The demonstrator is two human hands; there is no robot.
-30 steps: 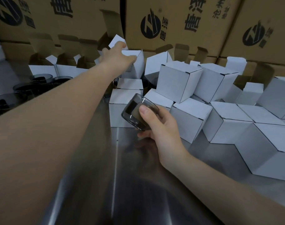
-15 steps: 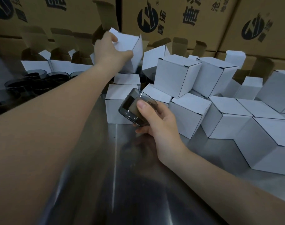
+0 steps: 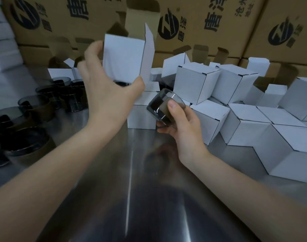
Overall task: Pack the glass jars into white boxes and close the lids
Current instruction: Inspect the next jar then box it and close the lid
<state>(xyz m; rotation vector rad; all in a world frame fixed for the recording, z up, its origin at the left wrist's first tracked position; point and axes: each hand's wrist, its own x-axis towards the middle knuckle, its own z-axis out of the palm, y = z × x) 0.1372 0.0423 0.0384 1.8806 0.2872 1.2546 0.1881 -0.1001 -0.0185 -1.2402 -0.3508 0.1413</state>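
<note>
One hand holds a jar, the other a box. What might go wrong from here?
The dark smoked-glass jar sits tilted in the right hand above the steel table; a slip might crack it. The open white cardboard box hangs unsupported in the left hand, so pushing the jar in may crumple it. The piled closed white boxes might topple if bumped.

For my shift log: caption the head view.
Left hand holds up an open white cardboard box; right hand grips a dark round glass jar.

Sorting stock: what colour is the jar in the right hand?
Smoky grey glass jar, head view.
</note>
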